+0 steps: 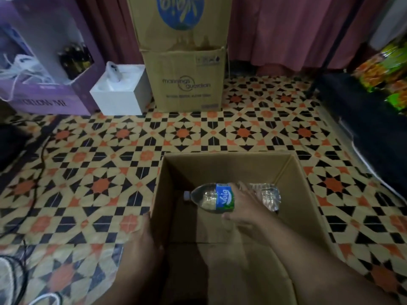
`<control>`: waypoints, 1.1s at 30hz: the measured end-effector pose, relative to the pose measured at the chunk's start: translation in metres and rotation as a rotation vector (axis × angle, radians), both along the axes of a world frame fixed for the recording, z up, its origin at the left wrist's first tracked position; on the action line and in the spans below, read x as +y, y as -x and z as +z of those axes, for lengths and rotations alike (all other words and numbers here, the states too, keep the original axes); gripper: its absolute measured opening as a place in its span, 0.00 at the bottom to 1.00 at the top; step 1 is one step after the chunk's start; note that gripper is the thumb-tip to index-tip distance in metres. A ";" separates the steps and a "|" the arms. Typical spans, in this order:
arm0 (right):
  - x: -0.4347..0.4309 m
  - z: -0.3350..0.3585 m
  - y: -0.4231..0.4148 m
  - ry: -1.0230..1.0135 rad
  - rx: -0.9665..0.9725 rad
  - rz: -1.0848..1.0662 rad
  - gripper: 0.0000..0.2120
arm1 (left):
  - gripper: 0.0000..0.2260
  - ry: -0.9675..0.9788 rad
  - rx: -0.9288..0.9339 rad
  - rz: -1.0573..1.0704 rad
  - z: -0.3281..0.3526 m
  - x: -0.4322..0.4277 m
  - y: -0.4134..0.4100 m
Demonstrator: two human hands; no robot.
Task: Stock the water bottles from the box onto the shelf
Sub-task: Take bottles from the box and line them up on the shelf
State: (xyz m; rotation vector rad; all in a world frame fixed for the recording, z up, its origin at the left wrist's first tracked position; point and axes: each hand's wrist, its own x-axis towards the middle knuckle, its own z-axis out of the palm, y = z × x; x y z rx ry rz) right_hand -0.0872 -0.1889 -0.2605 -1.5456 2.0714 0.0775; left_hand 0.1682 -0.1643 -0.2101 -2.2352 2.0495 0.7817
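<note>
Cardboard walls of the box point(304, 194) stand high around the water bottle point(207, 198), which lies sideways low inside it with its cap towards the left wall. Your right hand point(244, 208) is wrapped over the bottle's body just past the blue label, fingers across the top and thumb underneath. Your left hand point(145, 243) lies against the outside of the left wall with its fingers looking straight, and it grips nothing that I can see.

The main risk is probably the one-handed hold on a full, smooth bottle. If it is gripped off its balance point, the cap end could dip, and the thin plastic may give and slide through your fingers. Lift it level and the cap may catch the left wall, dragging the box across the patterned floor point(110, 150). Mind the black cable point(43, 155) to your left when you get up. No shelf is clearly in view.
</note>
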 end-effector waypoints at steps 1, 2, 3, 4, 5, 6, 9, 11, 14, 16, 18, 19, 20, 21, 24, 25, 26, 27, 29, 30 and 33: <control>-0.005 -0.009 0.004 -0.011 0.019 0.020 0.51 | 0.35 0.000 -0.010 0.009 -0.001 0.000 0.000; -0.009 -0.020 0.010 -0.035 0.041 0.035 0.52 | 0.36 -0.002 -0.008 0.016 -0.001 0.000 0.002; -0.010 -0.030 0.015 -0.048 0.075 0.047 0.53 | 0.35 -0.004 -0.001 0.018 0.000 0.000 0.003; -0.010 -0.038 0.020 -0.031 0.134 0.064 0.53 | 0.33 0.002 0.018 0.030 0.000 0.000 0.005; -0.009 -0.046 0.024 0.010 0.227 0.092 0.51 | 0.30 0.017 0.049 0.046 -0.001 0.000 0.006; -0.008 -0.052 0.026 0.074 0.330 0.133 0.44 | 0.27 0.035 0.075 0.057 -0.002 0.000 0.006; -0.009 -0.063 0.021 0.248 0.496 0.212 0.26 | 0.24 0.053 0.104 0.055 -0.004 0.002 0.006; -0.011 -0.065 0.016 0.221 0.507 0.214 0.23 | 0.23 0.060 0.125 0.058 -0.005 0.002 0.004; -0.011 -0.057 0.013 0.030 0.437 0.146 0.33 | 0.21 0.076 0.150 0.054 -0.005 0.003 0.002; -0.007 -0.047 0.009 -0.112 0.325 0.125 0.40 | 0.18 0.092 0.173 0.040 -0.005 0.004 0.000; 0.004 -0.046 0.003 -0.185 0.153 0.026 0.45 | 0.16 0.109 0.179 0.037 -0.005 0.005 -0.001; 0.011 -0.048 0.002 -0.212 0.001 -0.075 0.47 | 0.16 0.110 0.181 0.035 -0.005 0.005 -0.001; 0.019 -0.051 0.001 -0.242 -0.182 -0.191 0.49 | 0.17 0.105 0.184 0.030 -0.005 0.006 -0.001; 0.027 -0.055 -0.001 -0.250 -0.335 -0.284 0.51 | 0.18 0.100 0.182 0.021 -0.006 0.006 -0.001; 0.052 -0.072 -0.026 -0.114 -0.270 -0.407 0.50 | 0.20 0.091 0.178 0.000 -0.006 0.007 -0.001; 0.060 -0.078 -0.038 -0.041 -0.137 -0.397 0.49 | 0.21 0.095 0.176 -0.011 -0.005 0.008 -0.001; 0.065 -0.082 -0.050 0.008 -0.015 -0.378 0.48 | 0.21 0.095 0.172 -0.022 -0.005 0.009 -0.002; 0.068 -0.083 -0.060 0.032 0.068 -0.366 0.47 | 0.22 0.096 0.172 -0.030 -0.005 0.009 -0.003; 0.067 -0.081 -0.069 0.043 0.147 -0.369 0.44 | 0.22 0.093 0.179 -0.031 -0.006 0.009 -0.003; 0.065 -0.078 -0.068 0.030 0.145 -0.380 0.42 | 0.22 0.095 0.178 -0.027 -0.006 0.008 -0.004; 0.061 -0.070 -0.059 0.002 0.083 -0.439 0.39 | 0.20 0.103 0.163 -0.017 -0.008 0.008 -0.004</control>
